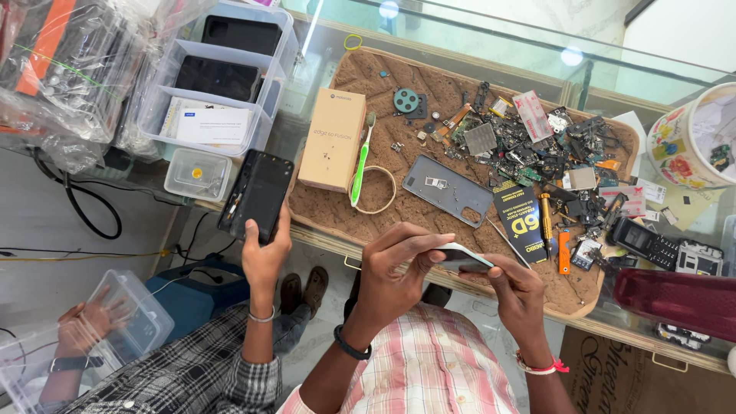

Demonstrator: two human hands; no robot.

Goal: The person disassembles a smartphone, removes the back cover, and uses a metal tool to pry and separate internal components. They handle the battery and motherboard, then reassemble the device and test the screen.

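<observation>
Phone (464,258) — thin, pale, seen nearly edge-on — held between both hands just at the near edge of the brown mat (360,84); left hand (395,264) grip clenched on its left end, fingers curled over the top; right hand (515,287) grip grasping the right end from below, thumb on the edge; phone is off the bench, in the air over the mat's front rim; on the mat just beyond the phone lies a grey back cover (446,188), flat, camera cutout toward the far side; right of the cover a black-and-yellow packet (520,222), then a yellow-handled screwdriver (545,222) and an orange tool (564,253); farther right and behind the cover a dense pile of small phone parts (537,146) — boards, brackets, too small to tell apart; left of the cover a tan rubber ring (373,190) with a green toothbrush (360,165) lying across it; left of that a beige box (333,138); off the mat's left edge another person's hand (264,253) holds a black phone (257,195) upright; far left clear plastic trays (222,77) stacked on the glass bench (475,31); right of the mat a dark keypad phone (648,243) and a floral tub (690,138).
</observation>
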